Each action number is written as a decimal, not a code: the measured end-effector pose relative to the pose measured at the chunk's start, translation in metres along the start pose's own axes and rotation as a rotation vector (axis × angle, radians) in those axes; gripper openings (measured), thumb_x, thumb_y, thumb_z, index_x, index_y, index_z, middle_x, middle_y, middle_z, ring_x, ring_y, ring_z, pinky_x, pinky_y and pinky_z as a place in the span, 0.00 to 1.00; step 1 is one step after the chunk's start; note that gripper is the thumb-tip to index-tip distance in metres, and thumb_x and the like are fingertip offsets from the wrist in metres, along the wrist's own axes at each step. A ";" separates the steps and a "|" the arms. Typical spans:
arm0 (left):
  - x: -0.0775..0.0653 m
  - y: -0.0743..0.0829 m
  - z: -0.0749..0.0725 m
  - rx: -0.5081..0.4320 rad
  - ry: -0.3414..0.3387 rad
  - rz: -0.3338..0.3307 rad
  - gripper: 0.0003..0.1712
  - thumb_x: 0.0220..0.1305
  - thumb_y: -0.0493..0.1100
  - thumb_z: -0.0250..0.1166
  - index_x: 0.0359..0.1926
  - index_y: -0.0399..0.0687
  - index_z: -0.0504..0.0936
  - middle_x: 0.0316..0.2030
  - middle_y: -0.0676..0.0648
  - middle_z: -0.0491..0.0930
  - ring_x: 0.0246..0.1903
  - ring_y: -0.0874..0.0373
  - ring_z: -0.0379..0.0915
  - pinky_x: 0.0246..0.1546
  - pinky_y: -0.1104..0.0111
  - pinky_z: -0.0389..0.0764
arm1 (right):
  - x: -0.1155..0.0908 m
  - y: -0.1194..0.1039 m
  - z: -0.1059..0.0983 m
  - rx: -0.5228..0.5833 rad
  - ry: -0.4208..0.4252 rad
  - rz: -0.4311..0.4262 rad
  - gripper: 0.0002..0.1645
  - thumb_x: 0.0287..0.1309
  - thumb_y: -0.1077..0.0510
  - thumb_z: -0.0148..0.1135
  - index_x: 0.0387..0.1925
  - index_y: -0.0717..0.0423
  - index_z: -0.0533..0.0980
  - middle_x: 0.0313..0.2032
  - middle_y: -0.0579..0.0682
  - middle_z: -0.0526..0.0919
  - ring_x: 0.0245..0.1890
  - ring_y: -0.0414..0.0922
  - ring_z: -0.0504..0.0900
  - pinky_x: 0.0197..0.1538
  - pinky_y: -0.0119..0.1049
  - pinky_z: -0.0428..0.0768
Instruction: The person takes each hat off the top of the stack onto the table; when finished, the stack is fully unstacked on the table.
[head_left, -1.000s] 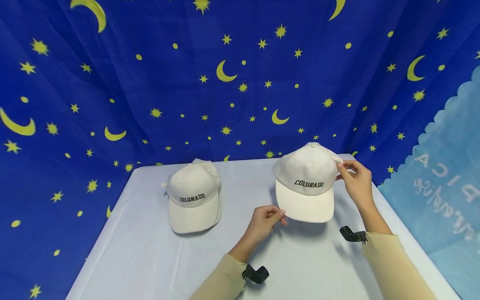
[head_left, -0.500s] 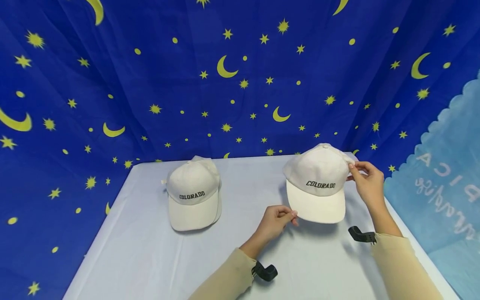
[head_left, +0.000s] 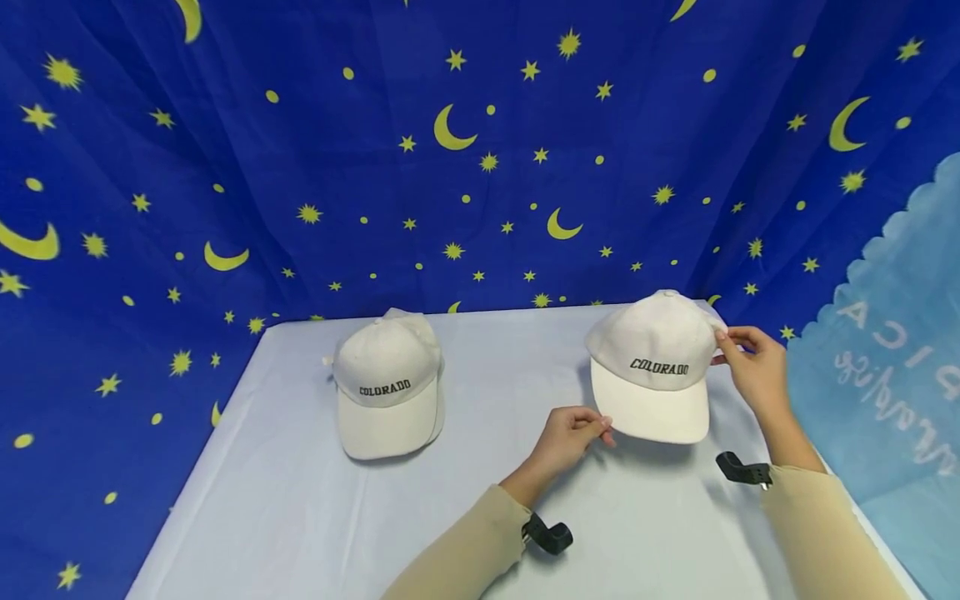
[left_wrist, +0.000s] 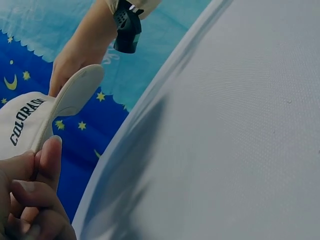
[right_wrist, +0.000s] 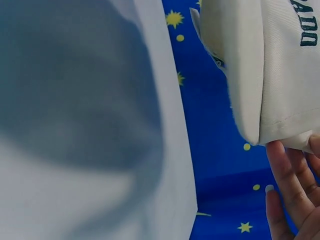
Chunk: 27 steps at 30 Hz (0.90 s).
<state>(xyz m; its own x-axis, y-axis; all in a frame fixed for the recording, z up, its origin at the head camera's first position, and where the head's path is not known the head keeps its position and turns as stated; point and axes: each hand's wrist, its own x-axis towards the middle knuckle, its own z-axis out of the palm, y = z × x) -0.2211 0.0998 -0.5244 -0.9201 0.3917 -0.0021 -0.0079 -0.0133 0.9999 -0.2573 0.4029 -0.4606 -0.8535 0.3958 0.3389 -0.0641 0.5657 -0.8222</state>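
A white baseball cap [head_left: 652,350] lettered COLORADO is held up over the right side of the table, its shadow falling below. My left hand [head_left: 567,439] pinches the left corner of the brim between thumb and forefinger; the left wrist view shows this pinch on the brim edge [left_wrist: 75,92]. At the crown's rear right side, my right hand [head_left: 757,372] pinches the fabric; in the right wrist view some of its fingers [right_wrist: 285,172] spread below the cap. Another white COLORADO cap [head_left: 386,387] lies on the left of the table, brim toward me, with a second brim edge showing beneath it.
A white cloth covers the table [head_left: 247,500]. Behind and left hangs a blue curtain [head_left: 360,167] with yellow moons and stars. On the right hangs a light blue cloth [head_left: 900,350] with white lettering. A black wrist camera [head_left: 551,535] juts from the left sleeve.
Both hands have carried the held cap to the right, toward the table's right edge, keeping their grips. The cap on the left stays where it lies.
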 end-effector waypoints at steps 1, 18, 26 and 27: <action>0.001 0.000 0.002 -0.001 -0.006 -0.003 0.12 0.70 0.43 0.68 0.33 0.37 0.87 0.26 0.44 0.88 0.14 0.68 0.57 0.17 0.75 0.59 | 0.001 0.002 -0.001 0.011 0.004 0.001 0.22 0.73 0.52 0.60 0.50 0.72 0.76 0.32 0.30 0.77 0.22 0.29 0.83 0.30 0.20 0.78; 0.022 -0.009 0.024 0.061 -0.010 -0.037 0.10 0.69 0.41 0.68 0.32 0.39 0.88 0.22 0.49 0.87 0.16 0.68 0.61 0.19 0.76 0.59 | 0.012 0.031 -0.016 -0.010 -0.045 0.006 0.22 0.73 0.55 0.59 0.51 0.74 0.75 0.28 0.21 0.75 0.21 0.27 0.82 0.28 0.20 0.78; 0.029 -0.011 0.033 0.062 -0.015 -0.074 0.09 0.68 0.38 0.69 0.30 0.39 0.87 0.21 0.48 0.87 0.14 0.68 0.61 0.17 0.77 0.60 | 0.016 0.044 -0.018 -0.061 -0.067 0.015 0.22 0.74 0.55 0.58 0.51 0.75 0.75 0.33 0.42 0.82 0.22 0.31 0.84 0.29 0.21 0.80; 0.030 -0.012 0.034 0.064 -0.013 -0.080 0.09 0.67 0.38 0.69 0.29 0.39 0.87 0.21 0.49 0.86 0.14 0.68 0.61 0.16 0.77 0.60 | 0.016 0.045 -0.018 -0.071 -0.071 0.021 0.23 0.74 0.54 0.57 0.51 0.75 0.75 0.36 0.50 0.83 0.23 0.32 0.85 0.30 0.22 0.80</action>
<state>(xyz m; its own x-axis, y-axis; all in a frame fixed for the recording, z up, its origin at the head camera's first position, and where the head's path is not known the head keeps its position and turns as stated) -0.2351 0.1430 -0.5358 -0.9125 0.4008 -0.0820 -0.0557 0.0769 0.9955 -0.2648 0.4482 -0.4837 -0.8888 0.3577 0.2865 -0.0107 0.6088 -0.7932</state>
